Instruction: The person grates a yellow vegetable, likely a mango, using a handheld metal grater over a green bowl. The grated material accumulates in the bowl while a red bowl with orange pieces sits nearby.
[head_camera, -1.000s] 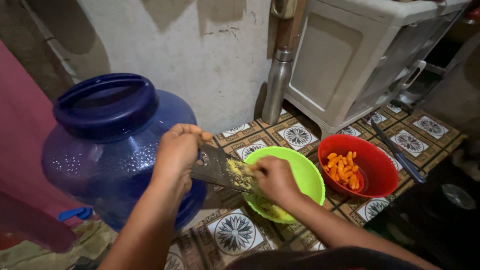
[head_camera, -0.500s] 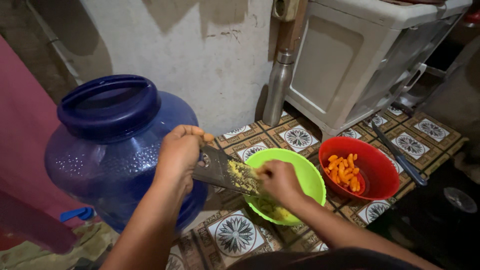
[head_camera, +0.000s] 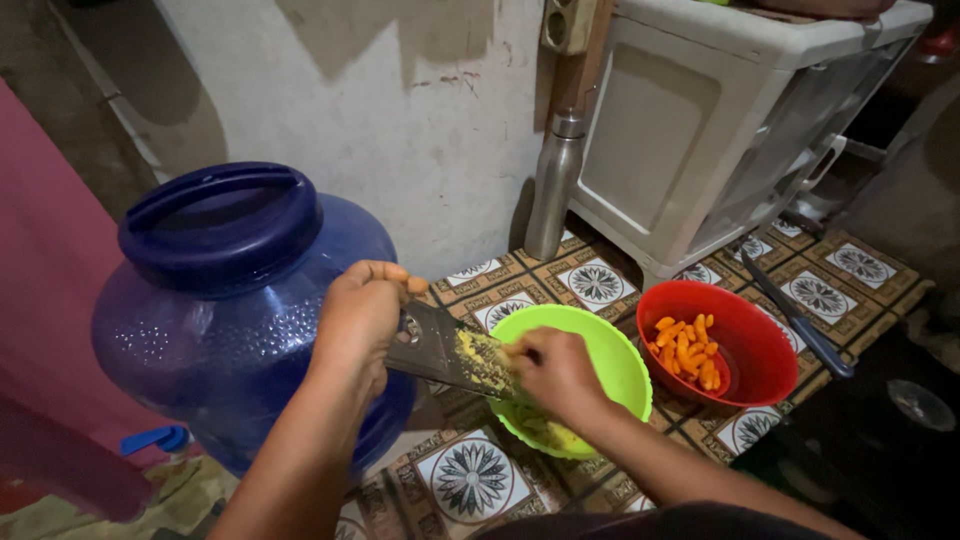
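1. Judged the step in hand to be grating: pressed a small piece of food, mostly hidden under the fingers, against a flat metal grater (head_camera: 445, 355) sloped over a green bowl (head_camera: 612, 352).
2. Gripped the grater's upper end with the left hand (head_camera: 365, 320), fingers and thumb clamped together on the metal, at about 9 o'clock from the bowl.
3. Closed the right hand (head_camera: 555, 375) in a pinch on the piece at the grater's lower end, above the bowl's 9 o'clock rim; could not tell how much of the piece was left.
4. Coated the grater face with yellowish pulp, and caught pale shreds (head_camera: 548, 432) in the bowl toward its 6 o'clock side.
5. Kept orange carrot pieces (head_camera: 685, 350) in a red bowl (head_camera: 762, 325) just beside the green one, at its 3 o'clock.
6. Stood a large blue water jug (head_camera: 220, 300) at 9 o'clock of the left hand, a steel bottle (head_camera: 553, 185) at 12 o'clock by the wall, and a knife (head_camera: 795, 315) at 2 o'clock on the patterned tile floor (head_camera: 595, 282).
7. Judged that another stroke would call for fingertips lifted clear of the teeth, a steady left-hand hold, and the grater's low end kept over the bowl.
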